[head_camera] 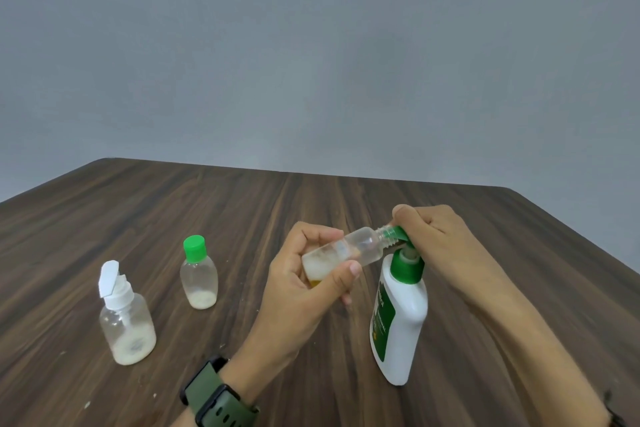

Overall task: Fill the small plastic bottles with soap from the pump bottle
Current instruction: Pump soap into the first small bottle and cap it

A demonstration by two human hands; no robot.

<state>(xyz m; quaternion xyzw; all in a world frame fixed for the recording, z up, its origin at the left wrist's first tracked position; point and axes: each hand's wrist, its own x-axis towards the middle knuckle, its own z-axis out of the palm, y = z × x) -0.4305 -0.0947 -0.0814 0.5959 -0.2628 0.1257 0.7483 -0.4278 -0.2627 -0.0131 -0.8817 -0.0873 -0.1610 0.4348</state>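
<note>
Head view, small bottle (349, 248) in left hand (304, 284)

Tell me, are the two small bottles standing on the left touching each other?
Apart. The head view shows bare table between the green-capped bottle and the white-capped bottle.

2 small bottles (166, 295) left of pump bottle (400, 319), all on table (242, 194).

A plain, matte grey-blue wall (311, 45) fills the upper half, evenly and softly lit. Below it, a dark brown wood-grain counter (173, 211) with a rounded far-left corner.
</note>
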